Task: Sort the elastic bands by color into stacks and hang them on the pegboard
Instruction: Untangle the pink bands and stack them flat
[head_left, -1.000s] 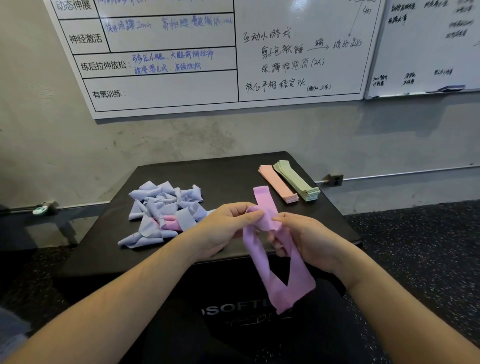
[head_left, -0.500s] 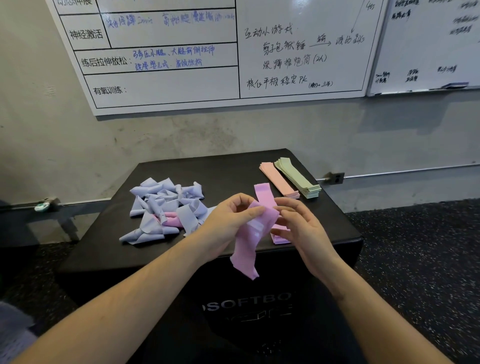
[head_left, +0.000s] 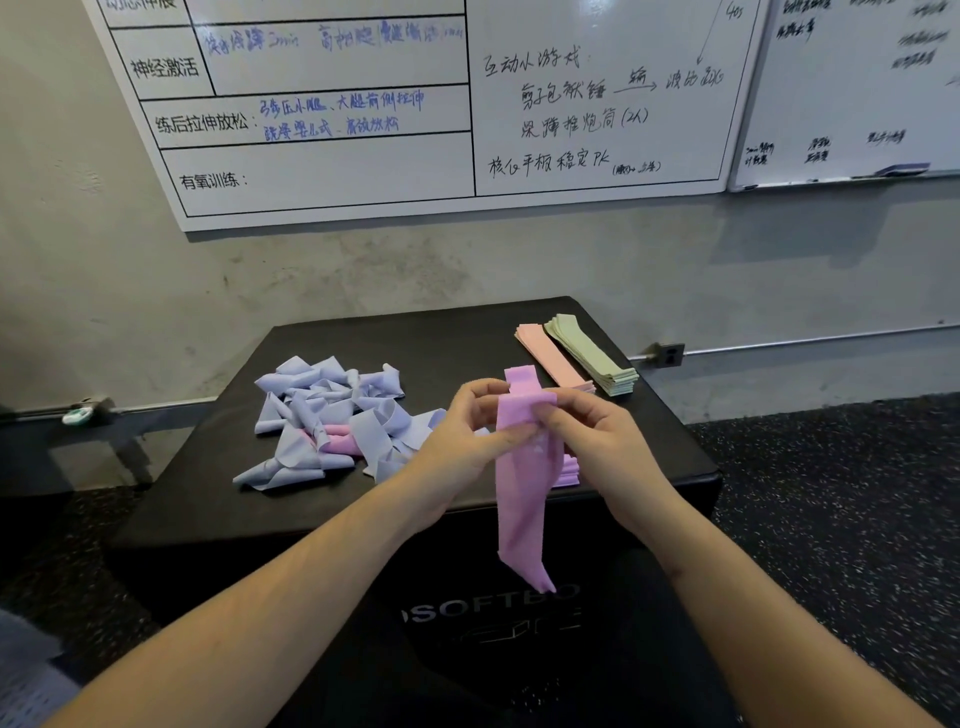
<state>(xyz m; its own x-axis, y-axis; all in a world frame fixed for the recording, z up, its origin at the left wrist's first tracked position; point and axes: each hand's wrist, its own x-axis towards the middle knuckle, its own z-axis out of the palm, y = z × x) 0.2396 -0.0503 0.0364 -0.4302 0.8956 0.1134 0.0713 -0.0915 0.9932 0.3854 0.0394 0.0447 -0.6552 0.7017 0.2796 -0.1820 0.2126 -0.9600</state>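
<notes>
A purple elastic band (head_left: 521, 499) hangs flat and doubled over the front edge of the black box (head_left: 218, 499). My left hand (head_left: 465, 434) pinches its upper left side and my right hand (head_left: 592, 441) pinches its upper right side. Behind my hands a stack of purple bands (head_left: 521, 375) lies on the box, mostly hidden. A loose heap of lavender-blue bands (head_left: 322, 410) with a pink-purple one (head_left: 340, 438) in it lies at the left. Two neat stacks, salmon pink (head_left: 550, 356) and pale green (head_left: 592, 353), lie at the back right.
Two whiteboards (head_left: 415, 104) with writing hang on the grey wall behind the box. A wall socket (head_left: 670, 355) sits to the right of the box. Dark speckled floor surrounds it. No pegboard is in view.
The purple band was a twisted loop hanging low between my hands. It has been straightened and folded flat, and both hands now pinch its top, slightly higher over the purple stack.
</notes>
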